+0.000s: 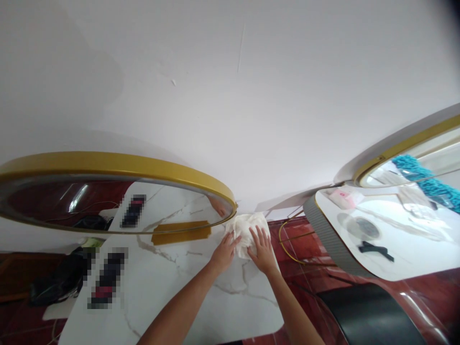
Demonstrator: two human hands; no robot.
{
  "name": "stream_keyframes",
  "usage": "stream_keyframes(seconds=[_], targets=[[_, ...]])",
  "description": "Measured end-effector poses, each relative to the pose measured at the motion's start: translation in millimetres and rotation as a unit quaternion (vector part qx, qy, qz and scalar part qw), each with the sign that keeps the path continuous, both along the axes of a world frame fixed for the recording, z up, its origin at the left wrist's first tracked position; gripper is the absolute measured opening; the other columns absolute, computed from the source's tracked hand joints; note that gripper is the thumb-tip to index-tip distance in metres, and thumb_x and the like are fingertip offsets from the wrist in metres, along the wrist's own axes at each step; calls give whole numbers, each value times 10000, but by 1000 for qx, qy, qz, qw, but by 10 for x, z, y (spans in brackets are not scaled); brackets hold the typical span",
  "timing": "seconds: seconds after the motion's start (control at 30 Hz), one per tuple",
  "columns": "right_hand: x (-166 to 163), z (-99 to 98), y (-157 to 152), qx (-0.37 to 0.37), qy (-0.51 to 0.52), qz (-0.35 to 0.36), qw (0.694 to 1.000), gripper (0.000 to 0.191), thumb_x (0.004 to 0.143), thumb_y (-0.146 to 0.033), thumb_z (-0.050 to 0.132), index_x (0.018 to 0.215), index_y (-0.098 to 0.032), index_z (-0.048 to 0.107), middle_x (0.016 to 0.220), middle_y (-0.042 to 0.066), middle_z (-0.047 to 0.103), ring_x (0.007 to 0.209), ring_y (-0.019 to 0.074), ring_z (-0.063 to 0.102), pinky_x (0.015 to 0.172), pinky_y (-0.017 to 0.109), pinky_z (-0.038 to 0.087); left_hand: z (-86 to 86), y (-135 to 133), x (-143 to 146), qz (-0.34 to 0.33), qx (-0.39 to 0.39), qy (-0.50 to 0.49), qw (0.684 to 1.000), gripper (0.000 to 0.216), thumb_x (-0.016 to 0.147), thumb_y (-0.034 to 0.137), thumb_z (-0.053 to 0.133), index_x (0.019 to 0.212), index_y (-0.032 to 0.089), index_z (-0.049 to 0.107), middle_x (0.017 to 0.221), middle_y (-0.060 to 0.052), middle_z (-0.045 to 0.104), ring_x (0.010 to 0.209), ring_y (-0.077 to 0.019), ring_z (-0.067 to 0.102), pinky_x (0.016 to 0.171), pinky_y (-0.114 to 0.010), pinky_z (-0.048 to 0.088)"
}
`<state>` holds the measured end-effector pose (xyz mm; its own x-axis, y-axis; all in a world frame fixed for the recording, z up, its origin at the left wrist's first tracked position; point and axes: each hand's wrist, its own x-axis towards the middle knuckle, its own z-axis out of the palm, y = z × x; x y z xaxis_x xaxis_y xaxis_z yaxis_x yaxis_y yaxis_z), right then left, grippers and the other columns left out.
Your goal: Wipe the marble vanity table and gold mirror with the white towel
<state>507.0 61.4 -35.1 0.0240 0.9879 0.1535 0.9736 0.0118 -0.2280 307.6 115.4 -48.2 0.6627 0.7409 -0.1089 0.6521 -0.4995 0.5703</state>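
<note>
A crumpled white cloth point(246, 227) lies at the far right corner of a white marble table point(168, 282), beside the gold rim of an oval mirror point(118, 165). My left hand point(224, 251) grips the cloth's left edge, fingers curled into the fabric. On the cloth's right side my right hand point(262, 247) rests flat, fingers stretched and spread, pressing it down. Both forearms reach in from the bottom of the view.
A blurred dark object point(106, 278) lies on the table's left part, and a black bag point(57, 282) sits beyond the left edge. At right is a second white table point(395, 258) with a black item point(375, 249), a pink packet point(341, 196), a blue duster point(427, 179) and a dark chair point(373, 316).
</note>
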Motion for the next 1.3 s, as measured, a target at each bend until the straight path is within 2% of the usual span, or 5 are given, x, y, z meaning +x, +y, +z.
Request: stream_keyframes(seconds=[0.2, 0.43, 0.63, 0.9, 1.3], targets=[[-64, -1, -530, -19, 24, -8, 999, 646, 872, -371, 411, 1448, -283, 130, 1523, 8, 100, 1383, 288, 87, 1093, 513, 180, 11, -558, -94, -9, -10, -3, 1000, 774, 773, 6, 401, 1428, 351, 175, 1525, 21, 128, 1384, -232, 133, 1118, -462, 238], [-151, -114, -1533, -29, 57, -16, 998, 664, 849, -423, 432, 1443, -305, 160, 1512, 17, 153, 1370, 325, 141, 1065, 550, 235, 121, -1340, -365, -88, -17, 25, 996, 735, 824, 104, 448, 1426, 390, 140, 1523, 28, 140, 1377, -252, 168, 1104, -468, 263], [-155, -273, -1950, -16, 56, -4, 998, 728, 802, -420, 500, 1441, -302, 173, 1512, 30, 151, 1360, 348, 168, 1047, 554, 270, 148, -1550, -521, -155, -37, 20, 987, 706, 856, 217, 477, 1423, 416, 107, 1502, 28, 222, 1355, -256, 241, 1086, -443, 290], [-175, -61, -1370, -41, 46, 4, 998, 687, 832, -374, 455, 1446, -286, 158, 1517, 16, 131, 1374, 319, 124, 1073, 537, 229, 56, -1278, -411, -76, -29, 61, 995, 763, 824, 86, 446, 1420, 422, 107, 1498, 40, 233, 1355, -212, 239, 1099, -404, 275], [-89, -130, -125, 3, 16, -6, 1000, 706, 854, -362, 434, 1451, -303, 62, 1526, 1, 83, 1382, 296, 80, 1083, 520, 190, 106, -206, -82, 20, -11, 34, 999, 733, 758, 18, 412, 1407, 328, 275, 1490, 17, 256, 1352, -207, 246, 1107, -397, 271]])
